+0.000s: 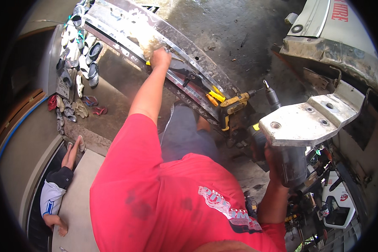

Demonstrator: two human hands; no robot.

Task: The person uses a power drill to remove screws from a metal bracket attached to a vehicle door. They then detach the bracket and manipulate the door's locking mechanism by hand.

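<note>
My left hand (160, 59) is closed over a long scuffed metal bumper-like part (193, 42) stretching from upper left to middle. Its fingers face away, so what they hold cannot be made out; bright glare and a pale brown patch lie beside it. On the right, my right hand (274, 157) is wrapped against a dark power drill (272, 98), whose chuck and bit point up. A thick metal bracket (306, 122) with several holes hides much of the drill and fingers. A yellow-and-black drill (236, 103) rests at the long part's near end.
Yellow-handled tools (214, 98) lie on the long part. Shoes and sandals (82, 63) crowd the left. A person (56, 185) is at the lower left on a pale ledge. A white vehicle body (336, 25) stands upper right, machinery (311, 210) lower right.
</note>
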